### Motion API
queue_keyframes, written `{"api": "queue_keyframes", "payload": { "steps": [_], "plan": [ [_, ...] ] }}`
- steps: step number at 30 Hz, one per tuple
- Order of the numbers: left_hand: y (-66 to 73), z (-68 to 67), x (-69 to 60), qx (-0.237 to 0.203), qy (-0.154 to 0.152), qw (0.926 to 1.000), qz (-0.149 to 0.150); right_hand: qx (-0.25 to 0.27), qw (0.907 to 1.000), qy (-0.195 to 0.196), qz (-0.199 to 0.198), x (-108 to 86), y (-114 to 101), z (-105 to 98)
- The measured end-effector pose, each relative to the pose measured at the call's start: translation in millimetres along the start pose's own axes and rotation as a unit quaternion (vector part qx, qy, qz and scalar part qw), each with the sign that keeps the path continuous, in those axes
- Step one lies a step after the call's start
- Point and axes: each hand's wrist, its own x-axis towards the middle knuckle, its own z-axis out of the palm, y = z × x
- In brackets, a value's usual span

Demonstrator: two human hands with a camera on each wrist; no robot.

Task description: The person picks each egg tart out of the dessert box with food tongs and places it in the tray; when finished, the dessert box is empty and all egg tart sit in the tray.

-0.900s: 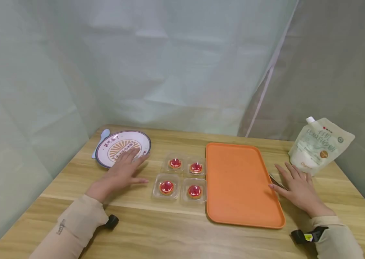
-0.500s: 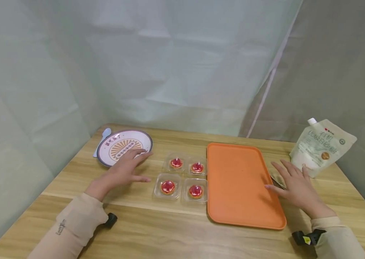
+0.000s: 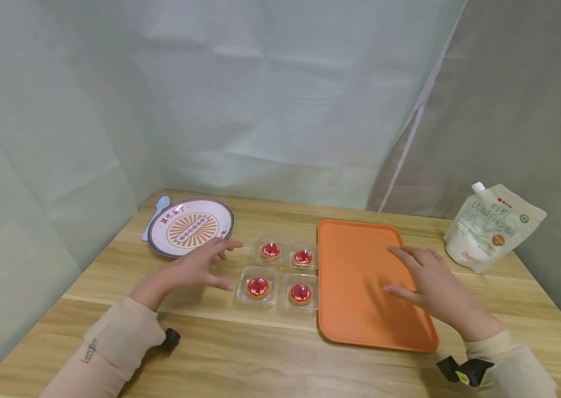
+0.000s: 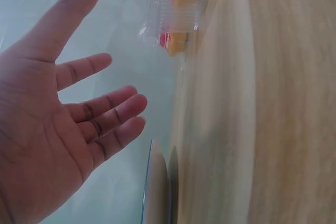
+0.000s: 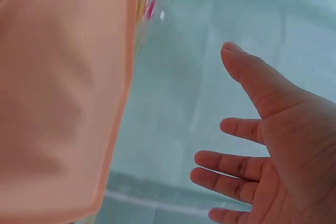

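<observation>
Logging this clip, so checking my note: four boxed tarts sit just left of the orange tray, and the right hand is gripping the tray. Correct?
Not the grip: the right hand holds nothing and hovers above the tray; the right wrist view shows a gap between them. The four boxed tarts do sit just left of it.

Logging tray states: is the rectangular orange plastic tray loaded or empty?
Empty where visible: the tray shows bare orange; the right hand hides part.

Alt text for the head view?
A person's left hand hovers beside four red tarts in clear containers, the right hand above an orange tray. On the wooden table, a patterned plate and pale spoon lie left; a spouted pouch stands right.
</observation>
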Motion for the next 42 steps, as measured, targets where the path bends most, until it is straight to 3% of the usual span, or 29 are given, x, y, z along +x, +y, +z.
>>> {"api": "queue_keyframes", "payload": {
  "steps": [7,18,25,35,42],
  "plan": [
    [1.6,4.7,-0.9,-0.030,-0.018,0.9994,0.007,-0.002,0.9979,0.022,-0.061,9.3,-27,0],
    [-1.5,15.1,-1.6,-0.040,-0.030,0.9981,0.034,0.002,0.9934,0.002,-0.115,29.3,-68,4],
    [-2.9,21.6,-0.6,-0.034,-0.025,0.9980,0.048,0.011,0.9915,-0.026,-0.127,43.2,-93,14],
    [-7.2,30.5,0.6,-0.035,-0.034,0.9986,0.022,0.047,0.9876,-0.071,-0.132,66.5,-122,40],
    [-9.1,33.0,-0.2,-0.041,-0.018,0.9985,0.030,0.072,0.9843,-0.059,-0.150,82.1,-137,55]
  ]
}}
